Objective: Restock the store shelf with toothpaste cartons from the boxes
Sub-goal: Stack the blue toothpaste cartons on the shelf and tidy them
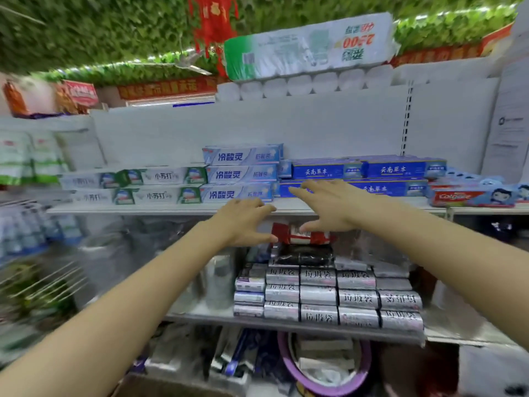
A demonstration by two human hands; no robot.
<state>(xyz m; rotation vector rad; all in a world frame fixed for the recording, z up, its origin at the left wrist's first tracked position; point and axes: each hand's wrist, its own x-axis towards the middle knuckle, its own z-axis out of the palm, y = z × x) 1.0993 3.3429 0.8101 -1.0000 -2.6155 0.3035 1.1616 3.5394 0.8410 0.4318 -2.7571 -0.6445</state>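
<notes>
The toothpaste cartons lie on their long sides on the white shelf (143, 209), with their printed faces toward the front edge. Near the middle of the shelf stands a pile of three light-blue cartons (240, 174). Just to the left of it, the green-and-white cartons (137, 186) lie two high and reach toward the left end. To the right of the pile are the dark-blue cartons (369, 170), also two high, and a red carton (469, 196) lies near the right end, close to the front edge.

Both hands are stretched toward this shelf and neither holds anything. The left hand (243, 222) is at the front edge, just below the lowest light-blue carton, with palm down and fingers spread and almost straight. The right hand (329, 204) is a little higher, in front of the lower dark-blue carton, with its fingers also wide apart and straight. I cannot tell if its fingertips touch the carton.

On the shelf below, silver rolls (329, 293) are stacked in rows. A black roll (303, 257) and a red roll (303, 234) lie on top of them, just under the hands. Lower still is a purple basin (323, 365). On top of the rack lies a pack of paper rolls (309, 44), and green leaves (86, 30) are above it.
</notes>
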